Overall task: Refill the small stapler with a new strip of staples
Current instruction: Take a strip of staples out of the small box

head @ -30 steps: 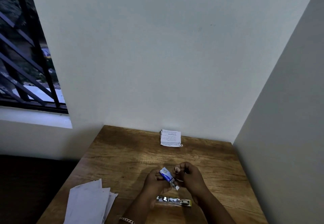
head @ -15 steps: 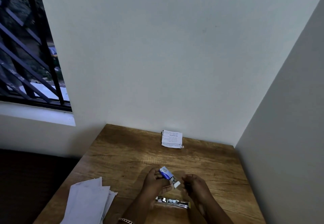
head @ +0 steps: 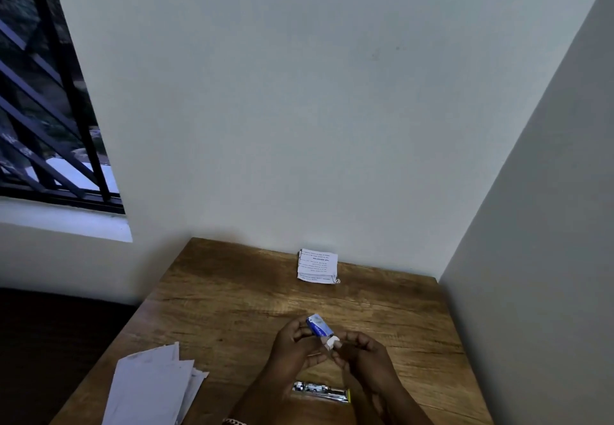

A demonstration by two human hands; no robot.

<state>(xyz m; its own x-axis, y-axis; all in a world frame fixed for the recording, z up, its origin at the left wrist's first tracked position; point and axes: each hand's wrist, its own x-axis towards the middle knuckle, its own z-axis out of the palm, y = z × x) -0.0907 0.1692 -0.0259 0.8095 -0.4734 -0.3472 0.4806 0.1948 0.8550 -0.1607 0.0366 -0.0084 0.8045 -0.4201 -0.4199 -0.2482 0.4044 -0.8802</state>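
Note:
My left hand (head: 292,346) holds a small blue staple box (head: 318,325) above the wooden table (head: 232,305), tilted with its open end toward the right. A white inner flap or tray (head: 331,342) sticks out of that end, and the fingertips of my right hand (head: 362,355) pinch at it. The small metallic stapler (head: 320,391) lies flat on the table just below both hands, near the front edge, partly covered by my wrists. Whether a staple strip is out of the box cannot be made out.
A stack of white paper sheets (head: 153,388) lies at the front left of the table. A folded printed note (head: 317,265) rests at the back against the wall. Walls close in behind and on the right; a barred window (head: 43,119) is at the left.
My right hand dropped away from the box half a second ago and has now come back up to its white end. The left hand kept hold of the box throughout.

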